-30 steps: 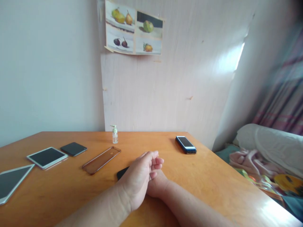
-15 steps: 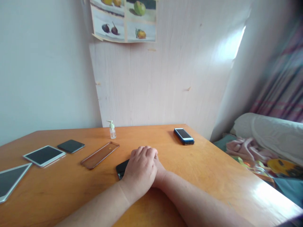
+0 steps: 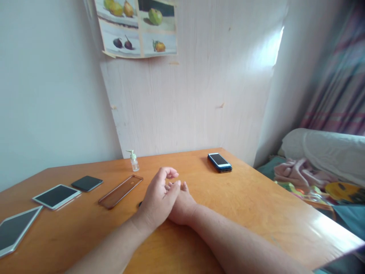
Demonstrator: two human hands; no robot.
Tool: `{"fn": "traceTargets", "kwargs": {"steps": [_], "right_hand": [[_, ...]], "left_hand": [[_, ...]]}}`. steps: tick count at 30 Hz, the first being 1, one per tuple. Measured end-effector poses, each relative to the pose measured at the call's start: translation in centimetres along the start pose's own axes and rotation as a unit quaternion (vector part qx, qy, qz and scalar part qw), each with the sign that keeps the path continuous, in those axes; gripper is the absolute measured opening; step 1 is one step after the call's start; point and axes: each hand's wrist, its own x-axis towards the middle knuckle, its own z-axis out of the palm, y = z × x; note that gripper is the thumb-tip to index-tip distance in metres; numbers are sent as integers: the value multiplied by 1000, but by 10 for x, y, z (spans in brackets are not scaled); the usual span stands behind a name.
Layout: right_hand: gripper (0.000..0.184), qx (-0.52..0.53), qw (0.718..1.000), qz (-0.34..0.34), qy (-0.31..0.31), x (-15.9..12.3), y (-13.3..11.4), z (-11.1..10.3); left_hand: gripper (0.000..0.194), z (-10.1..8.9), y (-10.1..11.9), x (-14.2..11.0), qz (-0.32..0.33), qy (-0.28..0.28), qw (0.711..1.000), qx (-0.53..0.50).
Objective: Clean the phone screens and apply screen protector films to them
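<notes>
Left hand [image 3: 156, 198] has been rolling off its knuckles-up pose over the other one; it's now standing on edge, thumb side up. The camera view is shifting slightly too. Dark device [image 3: 140, 204] is showing less than half a second ago: just a small tip beside the left wrist, a bit below and left of frame centre. Can't tell whether the hand is touching it.

Fingers: left ones are bending loosely, with a gap showing between thumb and index, gripping nothing visible. Right hand [image 3: 182, 205] is resting just below frame centre, overlapping the left; a few fingertips are poking up, the rest are hiding. Can't tell how far they're curling or if they're holding anything.

Progress, my read: the hand-on-hand contact is still going, the hands aren't separating yet. Can't judge how much is remaining. Nothing visible is being lifted. Pump bottle [image 3: 134, 163] is standing upright left of centre, clear case [image 3: 121, 191] lying below it in frame, both untouched. Two white-edged tablets [image 3: 57, 196] are sitting at far left, phone stack [image 3: 219, 160] right of centre, also untouched.
</notes>
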Motion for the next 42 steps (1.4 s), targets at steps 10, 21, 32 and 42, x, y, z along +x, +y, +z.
{"fn": "traceTargets", "kwargs": {"steps": [10, 21, 32, 42], "right_hand": [[50, 69, 998, 9, -7, -3, 0, -3], [52, 47, 998, 43, -29, -2, 1, -3], [51, -10, 997, 57, -49, -6, -10, -11], [53, -48, 994, 79, -60, -2, 2, -8]], "left_hand": [[18, -47, -35, 11, -191, 20, 981, -31], [69, -73, -70, -50, -200, -159, 957, 137], [78, -60, -66, -49, -138, -152, 966, 160], [100, -53, -65, -48, -136, -147, 964, 177]]}}
